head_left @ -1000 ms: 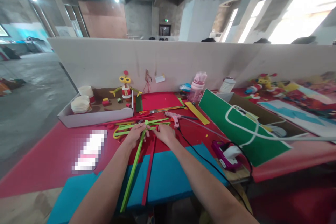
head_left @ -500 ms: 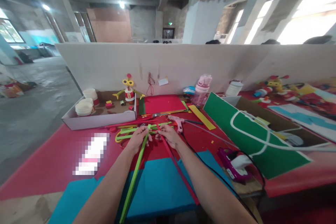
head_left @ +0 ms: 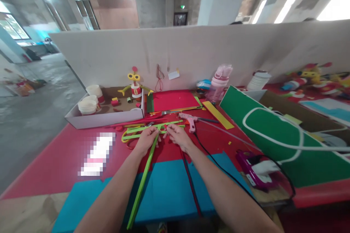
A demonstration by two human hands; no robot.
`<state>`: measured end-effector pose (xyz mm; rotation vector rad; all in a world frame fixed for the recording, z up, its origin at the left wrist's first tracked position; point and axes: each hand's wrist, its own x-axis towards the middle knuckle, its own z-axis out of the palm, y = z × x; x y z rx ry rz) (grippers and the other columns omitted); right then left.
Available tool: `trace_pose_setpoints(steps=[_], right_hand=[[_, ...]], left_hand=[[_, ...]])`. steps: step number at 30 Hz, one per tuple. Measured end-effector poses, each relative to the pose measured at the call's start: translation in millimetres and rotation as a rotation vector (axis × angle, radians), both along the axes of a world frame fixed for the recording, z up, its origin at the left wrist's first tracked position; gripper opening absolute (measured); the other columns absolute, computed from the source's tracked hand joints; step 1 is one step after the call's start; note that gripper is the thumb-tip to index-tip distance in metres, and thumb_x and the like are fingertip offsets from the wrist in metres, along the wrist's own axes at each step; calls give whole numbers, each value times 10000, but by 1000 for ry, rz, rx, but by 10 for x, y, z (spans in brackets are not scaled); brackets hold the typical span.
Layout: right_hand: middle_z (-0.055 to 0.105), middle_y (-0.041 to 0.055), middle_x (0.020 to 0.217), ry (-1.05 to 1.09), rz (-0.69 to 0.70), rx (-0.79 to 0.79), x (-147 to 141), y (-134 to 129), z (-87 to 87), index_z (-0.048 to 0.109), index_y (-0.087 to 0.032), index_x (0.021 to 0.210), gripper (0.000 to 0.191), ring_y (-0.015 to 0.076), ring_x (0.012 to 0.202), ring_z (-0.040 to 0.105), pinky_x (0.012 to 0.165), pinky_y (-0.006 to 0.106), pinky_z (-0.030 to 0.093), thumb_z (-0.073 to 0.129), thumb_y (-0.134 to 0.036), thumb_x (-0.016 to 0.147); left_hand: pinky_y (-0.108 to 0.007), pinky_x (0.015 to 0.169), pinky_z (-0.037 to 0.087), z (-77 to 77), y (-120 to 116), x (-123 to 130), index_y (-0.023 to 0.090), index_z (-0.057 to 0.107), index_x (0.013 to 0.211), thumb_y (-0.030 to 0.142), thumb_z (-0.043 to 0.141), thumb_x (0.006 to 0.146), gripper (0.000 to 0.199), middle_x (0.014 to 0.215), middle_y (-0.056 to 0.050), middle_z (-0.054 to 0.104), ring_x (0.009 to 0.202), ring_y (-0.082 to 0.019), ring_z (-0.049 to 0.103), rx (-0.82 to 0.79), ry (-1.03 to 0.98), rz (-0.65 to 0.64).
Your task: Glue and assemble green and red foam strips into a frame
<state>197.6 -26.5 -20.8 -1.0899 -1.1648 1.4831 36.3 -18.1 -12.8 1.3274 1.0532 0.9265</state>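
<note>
My left hand is closed on the upper end of a long green paper strip, which slants down toward me over blue sheets. Close beside it, my right hand pinches the end of a red paper strip; its lower length hangs past my wrist across the blue. The two strip ends are near each other; whether they touch I cannot tell. Behind my hands lie more green strips and yellow-handled scissors, partly covered. To the right is a pink glue gun.
At the left, a white tray holds paper cups and a paper-cup figure. Right are a green board, a purple power strip with a black cord, and a pink bottle. A white partition stands behind.
My view has tilted down and shifted slightly right. The red strip has turned, showing a narrower, darker side. Both hands keep hold of their strips.
</note>
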Motion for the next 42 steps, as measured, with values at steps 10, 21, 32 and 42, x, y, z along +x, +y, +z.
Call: trace_pose_setpoints(steps=[10, 21, 32, 42], right_hand=[[625, -11, 635, -256, -108, 259, 4, 35, -75, 574, -192, 735, 209, 97, 515, 490, 470, 198, 385, 594, -397, 770], [621, -5, 599, -228, -105, 233, 10, 4, -43, 564, -189, 732, 269, 123, 541, 561, 439, 197, 410, 653, -442, 721], [618, -16, 604, -194, -105, 180, 9, 27, -78, 564, -189, 785, 260, 114, 520, 549, 427, 192, 402, 654, -424, 718], [608, -14, 608, -208, -104, 186, 20, 9, -34, 609, -176, 791, 245, 103, 518, 529, 428, 187, 382, 643, -410, 725]], left_hand=[[-204, 371, 400, -15, -28, 31, 180, 476, 762, 399, 593, 769, 249, 499, 22, 593, 339, -102, 491, -20, -1, -35], [-211, 372, 419, -24, -57, 59, 177, 497, 793, 379, 564, 789, 213, 520, 14, 600, 357, -107, 496, -24, -6, -75], [-212, 371, 411, -8, -65, 67, 178, 499, 775, 352, 551, 793, 182, 515, 17, 588, 355, -106, 487, -9, 19, -100], [-200, 379, 408, -8, -72, 68, 177, 502, 792, 377, 561, 787, 208, 504, 20, 582, 368, -103, 491, -12, 27, -100]])
